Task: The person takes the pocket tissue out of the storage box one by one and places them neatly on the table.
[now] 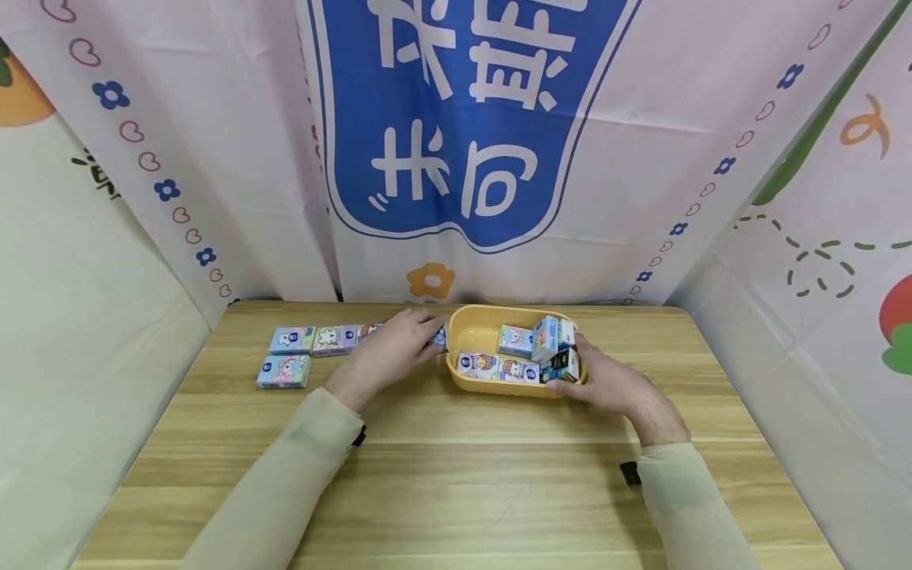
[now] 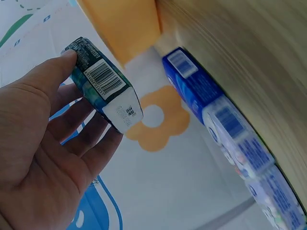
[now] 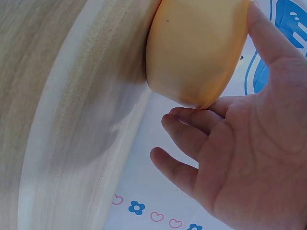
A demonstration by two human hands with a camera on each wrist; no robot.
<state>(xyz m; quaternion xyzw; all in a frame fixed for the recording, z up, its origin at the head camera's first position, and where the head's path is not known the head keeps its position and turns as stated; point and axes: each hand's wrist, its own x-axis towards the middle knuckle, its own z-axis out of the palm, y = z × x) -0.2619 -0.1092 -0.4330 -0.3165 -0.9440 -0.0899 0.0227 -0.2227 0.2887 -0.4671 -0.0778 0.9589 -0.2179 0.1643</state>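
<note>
My left hand (image 1: 399,348) grips a small dark tissue pack (image 2: 103,79) with a barcode, thumb on one side and fingers on the other. It hovers just left of the yellow plastic basket (image 1: 499,389). My right hand (image 1: 606,380) holds the basket's right end, with the thumb at the front and fingers round the end wall. Inside the basket lie several cartoon-printed tissue packs (image 1: 516,339), some in a front row and some tilted at the right, beside a black pack (image 1: 563,366). In the left wrist view, a blue pack (image 2: 192,86) stands at the head of a row.
Left of the basket, a row of pastel tissue packs (image 1: 335,340) runs along the back of the wooden table (image 1: 456,491), partly hidden by my left hand. Another pack (image 1: 283,371) lies in front of the row's left end. A printed cloth (image 1: 641,158) hangs behind the table.
</note>
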